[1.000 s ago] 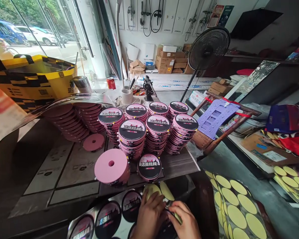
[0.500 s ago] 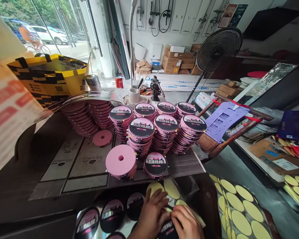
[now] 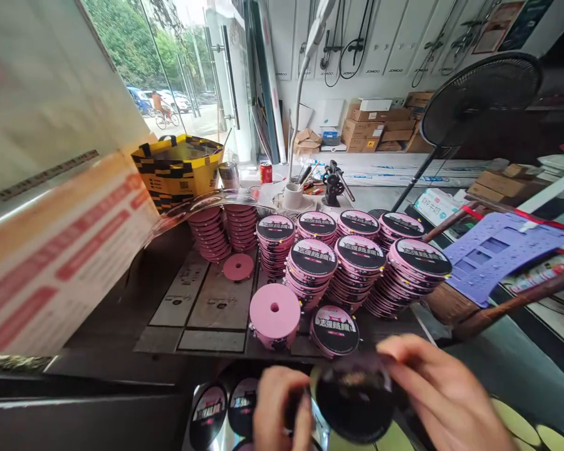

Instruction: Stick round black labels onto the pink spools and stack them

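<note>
Low in the head view, my right hand (image 3: 444,391) pinches the edge of a round black sticker (image 3: 355,404), which is tilted and smeared by motion. My left hand (image 3: 282,407) is just left of it, blurred, its fingers curled at the sticker sheet (image 3: 220,432). That shiny sheet bears round black and pink stickers, and yellow circles show on backing under the held sticker. Just beyond my hands are a pink foam disc stack (image 3: 275,316) with a centre hole and a short stack topped by a printed label (image 3: 335,329).
Several tall stacks of labelled pink discs (image 3: 360,254) fill the table's right side. Plain pink discs (image 3: 207,232) are piled behind a single disc (image 3: 238,267). A yellow bag (image 3: 181,175), a black fan (image 3: 479,100) and a purple-seated chair (image 3: 498,250) stand around; a printed paper (image 3: 75,269) hangs close at left.
The round sticker has come up off the sheet in my right hand, which moved right and up. My hands have parted slightly. The camera view has turned left.
</note>
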The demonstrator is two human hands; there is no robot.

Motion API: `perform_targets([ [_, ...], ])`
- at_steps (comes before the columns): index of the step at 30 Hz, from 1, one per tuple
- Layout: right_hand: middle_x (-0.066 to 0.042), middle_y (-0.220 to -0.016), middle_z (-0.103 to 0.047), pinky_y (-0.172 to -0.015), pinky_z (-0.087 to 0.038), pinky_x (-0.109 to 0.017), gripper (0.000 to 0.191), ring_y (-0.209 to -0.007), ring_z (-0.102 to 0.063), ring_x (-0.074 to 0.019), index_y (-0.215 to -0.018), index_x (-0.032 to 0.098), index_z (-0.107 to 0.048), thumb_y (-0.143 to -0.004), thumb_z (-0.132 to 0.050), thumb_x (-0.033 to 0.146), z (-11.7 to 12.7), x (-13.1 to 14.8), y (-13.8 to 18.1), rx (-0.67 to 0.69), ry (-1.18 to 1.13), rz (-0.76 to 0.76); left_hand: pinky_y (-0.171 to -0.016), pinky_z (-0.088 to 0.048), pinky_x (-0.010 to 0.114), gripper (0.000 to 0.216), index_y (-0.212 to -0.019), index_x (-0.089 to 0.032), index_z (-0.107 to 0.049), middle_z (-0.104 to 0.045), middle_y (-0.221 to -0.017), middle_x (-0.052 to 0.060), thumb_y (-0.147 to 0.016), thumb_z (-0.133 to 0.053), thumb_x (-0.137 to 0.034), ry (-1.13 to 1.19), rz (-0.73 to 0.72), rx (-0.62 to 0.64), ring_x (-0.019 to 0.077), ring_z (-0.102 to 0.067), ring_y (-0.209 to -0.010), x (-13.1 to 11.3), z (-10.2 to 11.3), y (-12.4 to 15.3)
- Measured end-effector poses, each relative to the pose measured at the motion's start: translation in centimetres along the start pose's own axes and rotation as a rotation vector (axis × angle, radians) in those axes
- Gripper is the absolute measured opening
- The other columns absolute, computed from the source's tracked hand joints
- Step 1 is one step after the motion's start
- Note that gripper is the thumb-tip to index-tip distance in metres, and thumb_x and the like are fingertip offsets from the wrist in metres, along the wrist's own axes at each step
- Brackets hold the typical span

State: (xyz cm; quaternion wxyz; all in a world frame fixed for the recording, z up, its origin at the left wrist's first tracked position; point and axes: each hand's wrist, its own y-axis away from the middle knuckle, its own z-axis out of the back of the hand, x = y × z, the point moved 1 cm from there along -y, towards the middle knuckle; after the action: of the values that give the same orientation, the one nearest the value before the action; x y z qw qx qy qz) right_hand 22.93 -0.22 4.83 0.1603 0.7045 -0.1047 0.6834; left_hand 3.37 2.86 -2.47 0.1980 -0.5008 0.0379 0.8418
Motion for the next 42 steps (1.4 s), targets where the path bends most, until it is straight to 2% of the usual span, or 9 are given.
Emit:
perform_targets([
  [2, -0.001, -0.063, -0.062, -0.056, -0.044, -0.027, 0.022, -0.059, -0.054, -0.0163, -0.067, 0.022, -0.067, -0.056, -0.078, 0.037, -3.2, 0.5, -2.8, 0.027, -0.230, -0.125, -0.092, -0.041, 0.038, 0.026, -0.108, -0.025, -0.055, -0.058, -0.110, 0.007, -0.086, -0.044, -0.031, 0.042, 0.105, -0.431, 0.0238, -0.052, -0.107, -0.4, 3.0, -1.0],
  [4, 0.002, -0.062, -0.061, -0.059, -0.042, -0.024, 0.024, -0.060, -0.053, -0.0131, -0.067, 0.020, -0.066, -0.051, -0.081, 0.032, -6.4, 0.2, -4.7, 0.048, -0.388, -0.174, -0.106, -0.024, 0.041, 0.036, -0.122, -0.025, -0.047, -0.042, -0.133, 0.007, -0.088, -0.039, -0.034, 0.034, 0.145, -0.549, 0.0230, -0.034, -0.127, -0.5, 4.7, -2.7],
  [9, 0.003, -0.065, -0.062, -0.065, -0.044, -0.025, 0.025, -0.064, -0.055, -0.0131, -0.068, 0.020, -0.065, -0.051, -0.080, 0.032, -9.9, -0.4, -5.1, 0.062, -0.492, -0.185, -0.110, -0.009, 0.046, 0.044, -0.127, -0.024, -0.046, -0.023, -0.147, 0.006, -0.090, -0.031, -0.040, 0.027, 0.124, -0.403, 0.0213, -0.012, -0.136, -0.9, 5.3, -4.7],
  [12, 0.002, -0.067, -0.064, -0.062, -0.047, -0.026, 0.027, -0.063, -0.056, -0.0143, -0.069, 0.022, -0.065, -0.050, -0.080, 0.033, -9.2, -0.1, -3.3, 0.042, -0.537, -0.249, -0.110, -0.013, 0.045, 0.043, -0.129, -0.030, -0.044, -0.033, -0.145, 0.001, -0.088, -0.036, -0.042, 0.155, 0.155, -0.416, 0.0221, -0.019, -0.135, -2.3, 5.2, -2.8],
  [15, 0.002, -0.061, -0.062, -0.051, -0.044, -0.022, 0.028, -0.052, -0.052, -0.0106, -0.067, 0.021, -0.066, -0.048, -0.082, 0.034, -8.1, 0.0, -1.1, 0.018, -0.501, -0.305, -0.105, -0.028, 0.043, 0.049, -0.129, -0.030, -0.041, -0.049, -0.134, 0.003, -0.082, -0.048, -0.042, 0.546, 0.249, -0.348, 0.0259, -0.039, -0.126, -3.7, 4.7, -0.4],
  [19, 0.003, -0.049, -0.056, -0.041, -0.036, -0.018, 0.027, -0.042, -0.043, -0.0069, -0.063, 0.019, -0.067, -0.048, -0.082, 0.036, -6.9, -0.7, 0.6, 0.019, -0.362, -0.309, -0.074, -0.052, 0.034, 0.060, -0.129, -0.031, -0.033, -0.060, -0.119, 0.004, -0.075, -0.059, -0.034, 1.043, 0.518, -0.191, 0.0222, -0.063, -0.093, -4.2, 3.7, 1.2],
  [22, 0.004, -0.044, -0.051, -0.039, -0.032, -0.018, 0.027, -0.039, -0.038, -0.0062, -0.063, 0.018, -0.067, -0.051, -0.081, 0.037, -6.3, -1.2, 0.9, -0.008, -0.267, -0.279, -0.056, -0.053, 0.029, 0.063, -0.130, -0.033, -0.033, -0.061, -0.115, 0.005, -0.073, -0.060, -0.027, 1.245, 0.655, -0.031, 0.0170, -0.065, -0.070, -4.3, 3.5, 1.4],
  [28, 0.003, -0.048, -0.055, -0.045, -0.038, -0.020, 0.023, -0.045, -0.043, -0.0089, -0.062, 0.018, -0.068, -0.052, -0.080, 0.035, -5.1, -1.4, 1.1, 0.012, -0.184, -0.256, -0.071, -0.051, 0.036, 0.064, -0.123, -0.035, -0.047, -0.060, -0.115, 0.001, -0.064, -0.054, -0.011, 1.300, 0.630, 0.109, 0.0175, -0.063, -0.079, -4.5, 3.8, 1.4],
  [42, 0.000, -0.057, -0.061, -0.049, -0.040, -0.020, 0.017, -0.051, -0.048, -0.0095, -0.063, 0.017, -0.069, -0.058, -0.077, 0.031, -4.4, -1.9, 1.2, 0.014, -0.143, -0.205, -0.070, -0.051, 0.033, 0.077, -0.124, -0.031, -0.047, -0.055, -0.124, 0.002, -0.053, -0.050, -0.002, 1.330, 0.629, 0.098, 0.0214, -0.060, -0.091, -4.6, 3.2, 1.5],
])
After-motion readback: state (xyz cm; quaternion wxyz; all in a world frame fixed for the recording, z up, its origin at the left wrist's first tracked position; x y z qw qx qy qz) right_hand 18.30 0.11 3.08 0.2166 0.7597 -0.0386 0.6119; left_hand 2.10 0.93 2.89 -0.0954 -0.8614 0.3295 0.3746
